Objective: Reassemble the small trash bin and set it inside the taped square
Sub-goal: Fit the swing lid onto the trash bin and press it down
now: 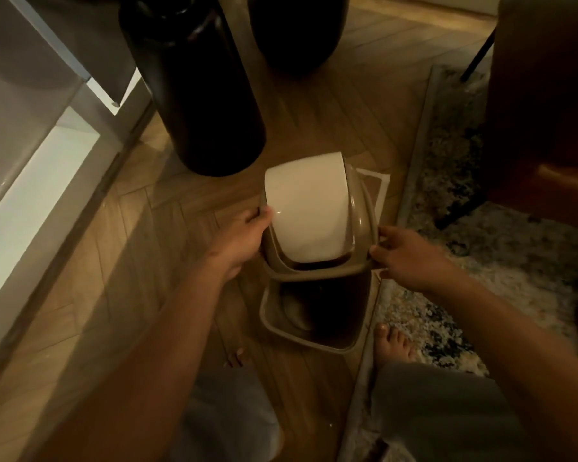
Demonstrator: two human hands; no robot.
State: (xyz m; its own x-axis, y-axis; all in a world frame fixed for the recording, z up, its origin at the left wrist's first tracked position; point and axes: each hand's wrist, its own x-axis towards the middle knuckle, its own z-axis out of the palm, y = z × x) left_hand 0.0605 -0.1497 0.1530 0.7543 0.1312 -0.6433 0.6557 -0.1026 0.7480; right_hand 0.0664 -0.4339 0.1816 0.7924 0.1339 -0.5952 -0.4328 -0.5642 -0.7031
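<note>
I hold the bin's lid (pixel 359 225), a beige frame with a white swing flap (pixel 309 211), between both hands above the floor. My left hand (pixel 239 241) grips its left edge and my right hand (pixel 406 258) pinches its right edge. Just below and nearer to me stands the open beige bin body (pixel 271 325), its inside dark. White tape of the square (pixel 382 188) shows on the wood floor behind the lid; most of the square is hidden by the lid.
A tall black vase (pixel 201 88) and a second dark round pot (pixel 297 31) stand beyond the lid. A patterned rug (pixel 481 261) lies to the right under a brown chair (pixel 544 105). White cabinetry (pixel 30 195) runs along the left. My bare feet (pixel 394 341) flank the bin.
</note>
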